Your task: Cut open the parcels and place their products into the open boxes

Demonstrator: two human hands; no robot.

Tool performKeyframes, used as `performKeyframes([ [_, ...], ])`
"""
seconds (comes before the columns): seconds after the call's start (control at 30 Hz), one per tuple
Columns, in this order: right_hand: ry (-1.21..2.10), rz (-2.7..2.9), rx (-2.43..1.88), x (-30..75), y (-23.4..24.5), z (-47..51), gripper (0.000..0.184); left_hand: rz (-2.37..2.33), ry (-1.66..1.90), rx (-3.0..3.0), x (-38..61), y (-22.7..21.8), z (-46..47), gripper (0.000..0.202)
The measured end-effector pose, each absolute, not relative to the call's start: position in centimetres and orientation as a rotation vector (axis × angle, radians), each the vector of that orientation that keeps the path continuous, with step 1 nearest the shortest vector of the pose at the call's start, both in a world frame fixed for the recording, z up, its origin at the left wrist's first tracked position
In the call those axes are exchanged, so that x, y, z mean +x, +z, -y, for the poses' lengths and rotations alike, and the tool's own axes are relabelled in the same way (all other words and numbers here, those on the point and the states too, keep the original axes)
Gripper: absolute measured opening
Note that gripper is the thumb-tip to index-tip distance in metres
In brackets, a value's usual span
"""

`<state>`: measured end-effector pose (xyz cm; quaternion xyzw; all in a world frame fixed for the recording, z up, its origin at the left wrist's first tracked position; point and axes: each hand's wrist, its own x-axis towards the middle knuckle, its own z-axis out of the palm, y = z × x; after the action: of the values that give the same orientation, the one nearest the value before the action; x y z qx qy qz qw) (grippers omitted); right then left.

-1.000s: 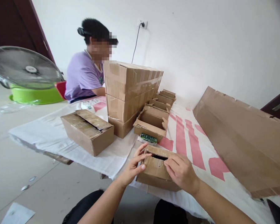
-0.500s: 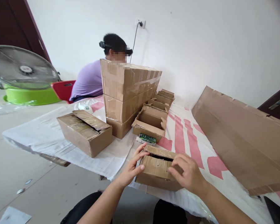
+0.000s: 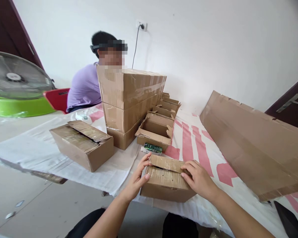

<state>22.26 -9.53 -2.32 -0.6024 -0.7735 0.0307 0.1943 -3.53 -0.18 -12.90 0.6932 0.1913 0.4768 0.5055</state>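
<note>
A small cardboard box (image 3: 165,194) sits in front of me at the table's near edge, its two top flaps folded down almost level with a thin dark gap along the seam. My left hand (image 3: 138,178) is closed about the box's left end, fingertips at the back corner and thumb near the front flap. On the right end, my right hand (image 3: 198,178) grips with its fingers on the rear flap and thumb by the seam. What lies inside the box is hidden. Just behind it is a small green-and-white carton (image 3: 152,147).
Another box with loosely closed flaps (image 3: 81,140) stands at left. Taped cartons (image 3: 131,91) form a stack in the middle, beside a row of open boxes (image 3: 152,137). A large cardboard sheet (image 3: 253,142) leans at right. Behind the stack sits a person (image 3: 85,84) in purple.
The rear flap has come down, narrowing the dark gap between the flaps. My right hand's fingers have flattened onto the box top. The view has shifted slightly to the right.
</note>
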Motion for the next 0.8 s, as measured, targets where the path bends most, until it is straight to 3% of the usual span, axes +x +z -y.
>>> performKeyframes([
  [0.4, 0.679, 1.842, -1.801, 26.7, -1.9, 6.7, 0.024, -0.429, 1.142, 1.672, -3.7, -13.4, -0.1, 0.041],
  [0.8, 0.638, 1.889, -1.881, 26.2, -1.2, 9.5, 0.018, -0.43, 1.154, 1.666, -3.7, -13.1, 0.1, 0.042],
])
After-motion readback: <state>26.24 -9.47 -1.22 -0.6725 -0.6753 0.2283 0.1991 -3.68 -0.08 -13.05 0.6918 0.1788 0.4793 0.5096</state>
